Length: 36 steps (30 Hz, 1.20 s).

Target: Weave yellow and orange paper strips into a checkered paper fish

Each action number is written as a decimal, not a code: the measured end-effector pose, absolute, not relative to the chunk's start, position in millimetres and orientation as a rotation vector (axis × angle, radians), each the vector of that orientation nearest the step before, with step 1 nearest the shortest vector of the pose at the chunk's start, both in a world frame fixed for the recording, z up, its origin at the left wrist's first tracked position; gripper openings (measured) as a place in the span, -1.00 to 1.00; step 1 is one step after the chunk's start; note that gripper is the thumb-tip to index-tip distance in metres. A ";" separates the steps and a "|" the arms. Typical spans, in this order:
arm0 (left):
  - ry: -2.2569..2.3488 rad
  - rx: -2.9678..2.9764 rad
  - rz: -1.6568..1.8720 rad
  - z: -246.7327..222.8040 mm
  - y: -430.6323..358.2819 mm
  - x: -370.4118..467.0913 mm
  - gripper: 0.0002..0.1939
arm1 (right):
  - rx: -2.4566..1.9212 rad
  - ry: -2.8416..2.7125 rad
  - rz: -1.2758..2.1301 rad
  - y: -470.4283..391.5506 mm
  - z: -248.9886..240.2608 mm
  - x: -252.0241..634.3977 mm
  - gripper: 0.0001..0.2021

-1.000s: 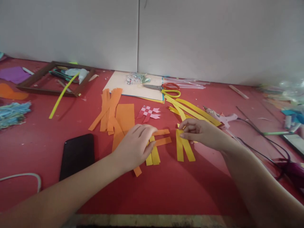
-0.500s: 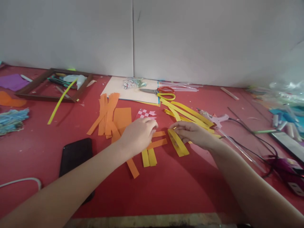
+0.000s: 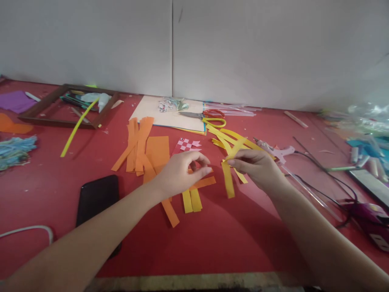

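My right hand (image 3: pixel 258 168) pinches a folded yellow paper strip (image 3: pixel 228 182) between thumb and fingers, one end hanging down. Facing it, my left hand (image 3: pixel 182 172) is empty, its thumb and fingers curved and apart. Beneath the left hand, orange strips (image 3: pixel 203 182) cross yellow strips (image 3: pixel 192 201); the hand hides part of where they meet. Just beyond lies a small pink-and-white checked paper fish (image 3: pixel 186 144). Loose orange strips (image 3: pixel 141 140) and an orange sheet (image 3: pixel 160 152) are to the left. More yellow strips (image 3: pixel 219 134) lie behind my right hand.
Scissors (image 3: pixel 212 117) rest across pale paper sheets (image 3: pixel 146 109) at the back. A glue gun (image 3: pixel 279 152) with its cable is at right. A black phone (image 3: pixel 97 198) lies beside my left forearm. Farther left stands a brown frame (image 3: pixel 51 121) holding tools.
My right hand has raised the folded yellow strip and turned it, so one end points up and away. The fingers of my left hand have spread apart, shifting slightly right.
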<state>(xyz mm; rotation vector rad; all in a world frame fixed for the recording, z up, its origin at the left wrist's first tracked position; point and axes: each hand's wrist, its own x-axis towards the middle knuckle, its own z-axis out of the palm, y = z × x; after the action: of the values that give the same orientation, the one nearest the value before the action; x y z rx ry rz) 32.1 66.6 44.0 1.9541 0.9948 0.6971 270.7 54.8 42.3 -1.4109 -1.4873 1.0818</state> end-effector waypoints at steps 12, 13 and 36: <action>0.954 1.888 0.676 47.7 59.2 34.4 -0.80 | -1.196 -1.157 1.403 26.2 35.4 227.9 -0.73; 0.934 1.883 0.675 47.5 59.6 34.5 -0.81 | -1.200 -1.147 1.414 26.2 35.6 227.6 -0.72; 0.993 1.864 0.684 37.7 63.3 33.3 -0.76 | -1.385 -1.278 1.403 41.9 39.6 246.1 -0.68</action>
<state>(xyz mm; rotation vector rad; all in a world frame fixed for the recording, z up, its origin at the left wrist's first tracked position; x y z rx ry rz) 33.3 63.3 37.7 1.8641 0.9934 0.6843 246.1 41.9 39.6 -1.3845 -1.2778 1.4025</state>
